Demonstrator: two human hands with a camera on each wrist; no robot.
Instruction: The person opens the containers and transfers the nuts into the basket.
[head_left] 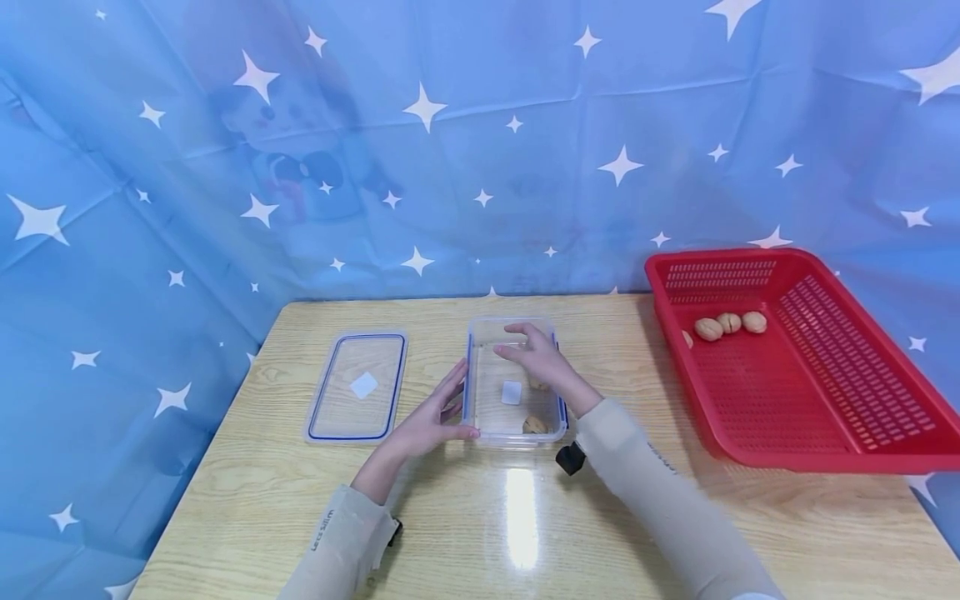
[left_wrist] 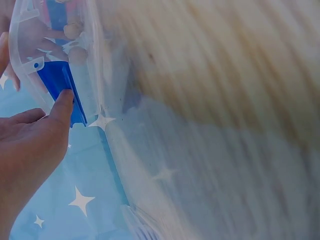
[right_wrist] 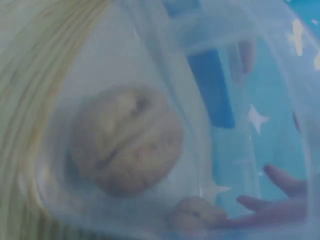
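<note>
A clear plastic food box (head_left: 480, 437) with blue side latches stands on the table. My left hand (head_left: 427, 422) rests along its left side, fingers fairly straight and thumb at the near corner. In the left wrist view a digit touches a blue latch (left_wrist: 59, 82). My right hand (head_left: 536, 357) is over the box, thumb and fingers spread apart with nothing seen between them. One walnut (head_left: 535, 425) lies in the near right corner of the box, large in the right wrist view. Another walnut (head_left: 537, 383) lies farther back, partly hidden under the right hand.
A clear lid (head_left: 330, 392) with a blue seal lies left of the box. At the right stands a red plastic basket (head_left: 757, 408) with several walnuts (head_left: 708, 329) toward its far left. A blue star-patterned cloth (head_left: 480, 167) hangs behind the table.
</note>
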